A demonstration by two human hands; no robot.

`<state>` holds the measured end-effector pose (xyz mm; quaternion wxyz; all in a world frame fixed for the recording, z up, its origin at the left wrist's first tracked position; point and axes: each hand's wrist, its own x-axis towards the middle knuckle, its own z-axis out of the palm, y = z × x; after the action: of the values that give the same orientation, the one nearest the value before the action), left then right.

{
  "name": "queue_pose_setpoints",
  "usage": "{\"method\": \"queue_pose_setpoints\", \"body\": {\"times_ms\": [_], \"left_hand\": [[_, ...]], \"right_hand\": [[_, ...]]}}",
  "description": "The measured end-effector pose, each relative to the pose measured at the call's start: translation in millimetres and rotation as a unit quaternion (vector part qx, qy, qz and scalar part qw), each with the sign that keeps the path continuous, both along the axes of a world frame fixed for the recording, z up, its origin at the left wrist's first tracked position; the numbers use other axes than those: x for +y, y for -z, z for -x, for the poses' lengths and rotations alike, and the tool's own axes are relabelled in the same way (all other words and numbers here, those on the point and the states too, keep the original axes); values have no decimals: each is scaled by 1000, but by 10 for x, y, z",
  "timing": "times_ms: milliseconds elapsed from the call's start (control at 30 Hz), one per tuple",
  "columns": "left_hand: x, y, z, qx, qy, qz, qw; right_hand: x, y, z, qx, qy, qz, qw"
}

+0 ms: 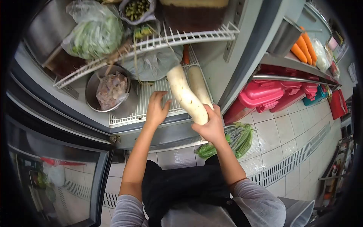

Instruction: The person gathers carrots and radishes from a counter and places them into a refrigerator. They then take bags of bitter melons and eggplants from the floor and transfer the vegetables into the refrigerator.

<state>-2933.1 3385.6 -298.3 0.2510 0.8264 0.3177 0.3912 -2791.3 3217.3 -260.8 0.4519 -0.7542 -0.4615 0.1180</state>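
Note:
A long, slightly bent white radish (184, 92) is gripped near its lower end by my right hand (210, 125). Its far end reaches over the lower wire shelf (147, 99) of the open fridge. A second white radish (199, 84) lies on that shelf just to the right, partly covered by the held one. My left hand (157, 108) is empty, fingers apart, over the front of the shelf and left of the radish. Left of it stands a metal pot (90, 90) with a plastic bag of pale pinkish food (112, 90). A greyish plastic bag (153, 64) sits behind.
Bagged greens (96, 36) rest on the upper wire shelf (181, 38). The glass door (56, 185) stands open at left. A bag of green vegetables (240, 140) lies on the tiled floor. Pink lidded bins (261, 92) and carrots (304, 47) are at right.

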Motion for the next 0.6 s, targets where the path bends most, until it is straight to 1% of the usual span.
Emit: {"method": "queue_pose_setpoints", "body": {"times_ms": [33,67,133,167,233,267,300,333,367,400,433,467,500,533,567,600], "left_hand": [[-23,17,2,-31,-8,-25,999],[-31,36,2,-33,-6,-32,999],[-30,66,27,-65,-11,-29,997],[-37,60,16,-79,-21,-35,996],[-41,94,-2,-85,-28,-45,995],[-36,85,-23,-89,-37,-50,994],[-66,41,-63,-104,-46,-14,993],[-74,-13,-106,-102,-43,-17,994],[-42,-92,-183,-58,-58,-136,987],[-12,-172,-273,-14,-73,-251,965],[85,-264,-401,-5,-29,-261,965],[202,-386,-549,39,-21,-358,933],[312,-502,-687,83,-14,-450,889],[412,-587,-810,80,-12,-453,888],[512,-639,-926,150,-23,-498,854],[603,-676,-1020,218,-35,-538,814]], "right_hand": [[-3,33,-7,22,-3,-15,1000],[3,89,-18,20,-1,-22,1000],[-3,179,-25,63,0,-58,996],[-8,217,-29,62,0,-62,996],[10,260,-49,102,-6,-80,992],[15,258,-77,103,-4,-85,991],[12,268,-95,120,-12,-86,989],[21,293,-104,139,-19,-87,986],[66,375,-152,139,-16,-94,986],[107,506,-218,187,-34,-114,975],[105,490,-235,208,-42,-128,969],[103,475,-252,230,-51,-141,962],[42,325,-227,318,-71,-153,933],[3,242,-214,404,-91,-161,896],[-2,253,-228,444,-92,-176,874],[-5,250,-227,442,-91,-179,874]]}}
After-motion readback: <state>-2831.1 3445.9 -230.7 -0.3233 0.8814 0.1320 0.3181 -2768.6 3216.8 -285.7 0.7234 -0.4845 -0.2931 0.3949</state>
